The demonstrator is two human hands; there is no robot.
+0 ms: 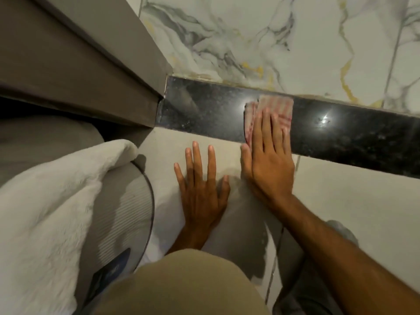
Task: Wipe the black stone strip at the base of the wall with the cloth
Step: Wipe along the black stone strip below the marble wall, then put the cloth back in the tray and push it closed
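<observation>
A pale grey tiled floor (341, 201) meets a white marble-look wall (250, 42) veined in grey and gold, and a glossy black speckled stone strip (204, 110) runs along the foot of that wall. At the strip's left end stands a brown-grey wooden panel (68, 64), its corner touching the stone.

A folded pink-and-white striped cloth (276, 110) lies flat against the strip, roughly midway along the visible length. The right hand (270, 160) presses on it with fingers straight and held close together, fingertips on the cloth and the heel of the hand over the floor just below the strip; the palm is flat, not closed around the fabric. A bright glint of light sits on the strip to the right of the cloth.

The left hand (202, 189) rests on the floor below the strip, palm down, fingers spread apart, holding nothing, just left of the right hand.

Further left of the strip, a fluffy white blanket (45, 201) drapes over a grey ribbed cushion (127, 201). A beige-clad knee (181, 285) fills the bottom edge.
</observation>
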